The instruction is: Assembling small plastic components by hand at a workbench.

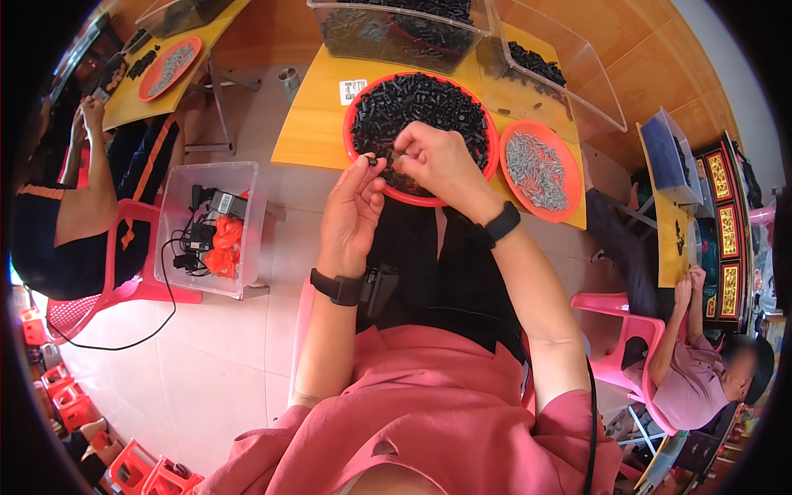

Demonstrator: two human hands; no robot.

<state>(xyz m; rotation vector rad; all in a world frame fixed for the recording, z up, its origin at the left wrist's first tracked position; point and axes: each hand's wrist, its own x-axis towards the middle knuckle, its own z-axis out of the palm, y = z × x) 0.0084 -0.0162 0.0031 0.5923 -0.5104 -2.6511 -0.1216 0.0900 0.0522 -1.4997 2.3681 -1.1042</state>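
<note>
Pinched between the thumb and fingertips of my left hand [353, 216] is a small black plastic piece [371, 162], held at the near left rim of a red basin [350, 139]. Small black cylindrical pieces [425, 101] heap up inside that basin. Over its near half hovers my right hand [441, 165], its thumb and fingers closed together; whatever they hold is too small to make out. An orange plate [571, 177] to the right of the basin carries many small silver metal pieces [535, 172].
My yellow table [305, 124] bears a clear bin [396, 45] of black pieces behind the basin and another clear tub [606, 82] at right. Left on the floor stands a clear box [169, 206] with adapters and cables. Co-workers sit at tables on both sides. A can [289, 81] stands left of my table.
</note>
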